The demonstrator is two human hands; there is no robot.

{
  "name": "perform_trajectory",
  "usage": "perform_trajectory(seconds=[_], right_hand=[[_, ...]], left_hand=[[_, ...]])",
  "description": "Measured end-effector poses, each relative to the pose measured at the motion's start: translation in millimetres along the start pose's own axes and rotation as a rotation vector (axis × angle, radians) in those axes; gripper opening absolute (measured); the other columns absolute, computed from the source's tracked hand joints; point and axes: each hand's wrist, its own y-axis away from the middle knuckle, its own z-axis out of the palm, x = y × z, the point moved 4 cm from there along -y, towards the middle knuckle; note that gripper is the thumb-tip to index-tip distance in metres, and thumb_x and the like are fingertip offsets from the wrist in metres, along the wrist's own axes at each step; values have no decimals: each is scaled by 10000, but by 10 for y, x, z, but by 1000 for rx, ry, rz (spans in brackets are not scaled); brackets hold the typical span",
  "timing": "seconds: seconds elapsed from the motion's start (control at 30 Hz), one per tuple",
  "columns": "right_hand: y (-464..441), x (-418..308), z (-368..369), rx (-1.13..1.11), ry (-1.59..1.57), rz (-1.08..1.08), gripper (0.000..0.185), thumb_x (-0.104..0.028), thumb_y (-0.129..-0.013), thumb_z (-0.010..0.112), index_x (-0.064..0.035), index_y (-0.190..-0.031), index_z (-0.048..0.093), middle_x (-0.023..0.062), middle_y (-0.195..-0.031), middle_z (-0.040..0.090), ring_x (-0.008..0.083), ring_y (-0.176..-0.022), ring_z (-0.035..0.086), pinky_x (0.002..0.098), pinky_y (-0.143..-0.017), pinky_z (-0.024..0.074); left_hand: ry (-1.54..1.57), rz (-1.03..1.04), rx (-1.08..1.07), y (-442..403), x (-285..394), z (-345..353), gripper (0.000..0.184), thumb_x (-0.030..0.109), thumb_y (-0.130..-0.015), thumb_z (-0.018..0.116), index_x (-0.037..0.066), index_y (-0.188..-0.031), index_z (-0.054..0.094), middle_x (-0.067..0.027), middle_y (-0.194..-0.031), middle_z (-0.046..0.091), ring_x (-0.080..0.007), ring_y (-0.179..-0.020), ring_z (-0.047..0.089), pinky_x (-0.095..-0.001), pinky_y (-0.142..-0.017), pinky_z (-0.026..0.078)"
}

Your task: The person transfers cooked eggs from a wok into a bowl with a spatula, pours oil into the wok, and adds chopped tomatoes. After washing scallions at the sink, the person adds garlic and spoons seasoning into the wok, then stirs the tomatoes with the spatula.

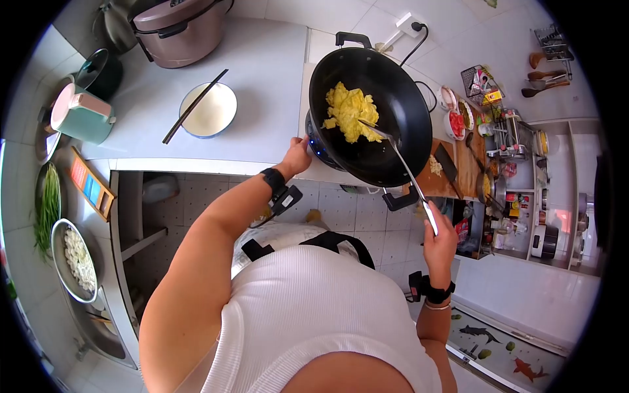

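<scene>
- My right hand [440, 239] is closed around the white handle of the spatula [430, 219].
- The spatula's blade rests in the yellow scrambled eggs [350, 105], inside the black wok [407, 111].
- My left hand [297, 157] is at the edge of the cooker [318, 149] under the wok; I can't tell whether its fingers grip.
- Left of the wok, chopsticks [195, 107] lie across a bowl [219, 112].
</scene>
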Motion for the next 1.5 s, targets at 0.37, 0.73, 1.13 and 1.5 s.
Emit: perform_trajectory(seconds=[0.37, 0.73, 1.13, 1.5], right_hand=[[49, 101, -159, 27, 13, -14, 382, -3, -757, 577, -92, -1128, 573, 145, -805, 571, 319, -726, 569, 352, -651, 455], [-228, 55, -252, -104, 136, -194, 326, -18, -741, 598, -68, -1063, 595, 133, -775, 575, 309, -674, 562, 355, -583, 444], [-1551, 829, -619, -639, -17, 434, 189, -137, -853, 493, -38, -719, 583, 126, -574, 599, 158, -389, 523, 276, -340, 376], [-1633, 847, 597, -616, -760, 410, 243, -183, -872, 528, -4, -1019, 602, 31, -566, 564, 46, -371, 417, 182, -333, 301]], left_hand=[[490, -447, -217, 299, 188, 64, 498, -13, -726, 521, -34, -1217, 441, -159, -1099, 514, -282, -982, 545, -350, -822, 458], [925, -488, -363, 338, 216, -28, 497, 37, -834, 508, 51, -1300, 337, -96, -1185, 460, -229, -989, 555, -346, -830, 462], [-836, 191, 766, 563, 168, -2302, 356, 88, -755, 572, 71, -1105, 510, -124, -957, 547, -308, -885, 541, -400, -744, 447], [-1232, -400, 395, 153, -472, -2800, 320, 138, -814, 483, 97, -1132, 494, -60, -1065, 523, -251, -994, 506, -373, -789, 450]])
